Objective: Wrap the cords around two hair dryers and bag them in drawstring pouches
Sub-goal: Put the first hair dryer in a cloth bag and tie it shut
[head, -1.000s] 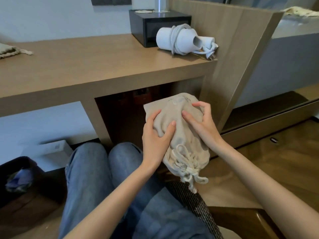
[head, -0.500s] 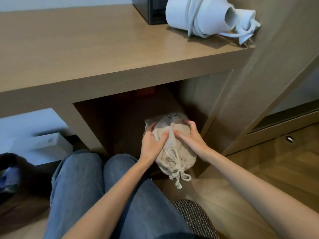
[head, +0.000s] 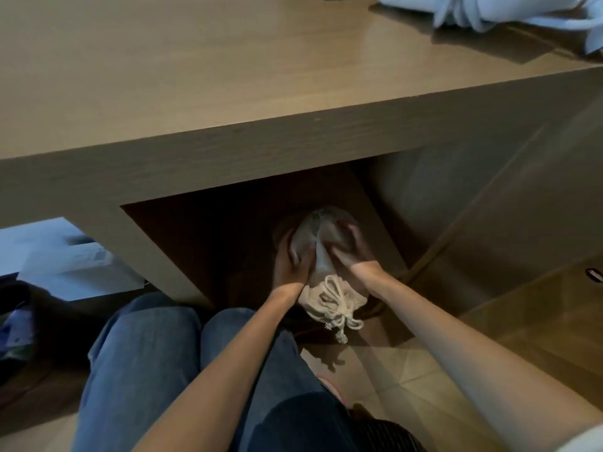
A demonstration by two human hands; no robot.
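Note:
A filled beige drawstring pouch (head: 321,272) lies in the dark cubby under the desk, its tied cord ends pointing toward me. My left hand (head: 290,259) grips its left side and my right hand (head: 347,251) grips its right side, fingers curled over the bulging cloth. Whatever is in the pouch is hidden. On the desk's far right corner lies a white hair dryer (head: 509,11) with its cord wound around it, cut off by the frame's top edge.
The wooden desk top (head: 228,76) overhangs the cubby. A wooden side panel (head: 489,207) stands to the right. A white box (head: 81,269) sits on the floor at left. My jeans-clad knees (head: 182,370) are below, on a woven seat (head: 388,435).
Both hands have carried the pouch downward and forward, from in front of the desk edge into the cubby under it. The view has tilted down, so the hair dryer has slid to the top edge.

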